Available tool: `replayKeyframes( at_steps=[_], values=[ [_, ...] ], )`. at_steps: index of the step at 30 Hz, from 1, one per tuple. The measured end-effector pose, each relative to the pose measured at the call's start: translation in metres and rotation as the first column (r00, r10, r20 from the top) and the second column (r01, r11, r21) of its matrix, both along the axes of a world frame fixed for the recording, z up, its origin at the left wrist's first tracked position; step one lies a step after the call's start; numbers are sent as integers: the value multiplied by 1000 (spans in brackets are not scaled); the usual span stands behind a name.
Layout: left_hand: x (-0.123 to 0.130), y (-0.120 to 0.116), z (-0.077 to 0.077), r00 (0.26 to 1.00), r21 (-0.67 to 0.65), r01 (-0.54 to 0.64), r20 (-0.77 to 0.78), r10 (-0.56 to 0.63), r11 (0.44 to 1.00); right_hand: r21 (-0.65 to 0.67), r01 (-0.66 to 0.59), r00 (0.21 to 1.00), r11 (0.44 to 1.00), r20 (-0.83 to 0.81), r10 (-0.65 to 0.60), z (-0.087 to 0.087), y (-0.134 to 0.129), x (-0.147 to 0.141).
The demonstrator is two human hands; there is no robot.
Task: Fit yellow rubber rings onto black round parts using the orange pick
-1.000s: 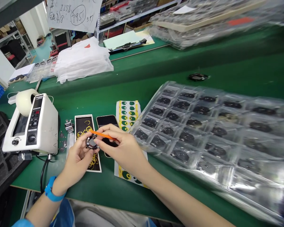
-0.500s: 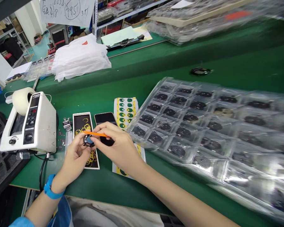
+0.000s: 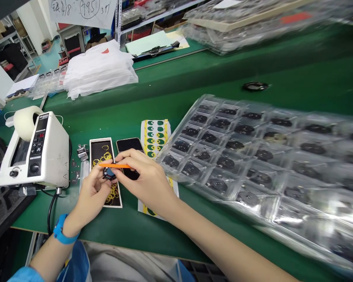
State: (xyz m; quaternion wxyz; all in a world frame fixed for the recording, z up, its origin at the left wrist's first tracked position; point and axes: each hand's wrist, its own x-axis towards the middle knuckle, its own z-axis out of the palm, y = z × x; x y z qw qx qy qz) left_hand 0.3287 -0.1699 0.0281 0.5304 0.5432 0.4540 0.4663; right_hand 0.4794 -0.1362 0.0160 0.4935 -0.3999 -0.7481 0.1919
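My left hand (image 3: 93,192) is closed on a small round black part (image 3: 108,173) with a bluish-grey face, gripping it at its left and lower edge. An orange stick-like tool (image 3: 114,165) is pinched in my right hand (image 3: 144,176), lying nearly level across the top of the part. My right fingertips are at the part's right side; whether they also grip it I cannot tell. Below both hands lies a white-rimmed box (image 3: 120,197) with thin yellow rings (image 3: 113,196). A dark phone (image 3: 129,145) is partly covered by my right hand.
A white tape dispenser (image 3: 54,156) stands at left, beside a small metal counter (image 3: 82,152). Right of the phone lies a sheet of green and yellow stickers (image 3: 155,135). Clear compartment trays (image 3: 238,156) of black parts fill the right. White sheets (image 3: 101,70) are stacked behind.
Both hands keep their hold on the round part and the orange tool, with only slight shifts of the fingers. The whole view has moved slightly.
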Motion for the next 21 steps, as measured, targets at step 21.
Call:
replayKeyframes(
  at_steps=[21],
  values=[
    [-1, 1, -1, 998, 5, -60, -28, 60, 998, 70, -26, 996, 997, 83, 20, 1, 2, 1]
  ],
)
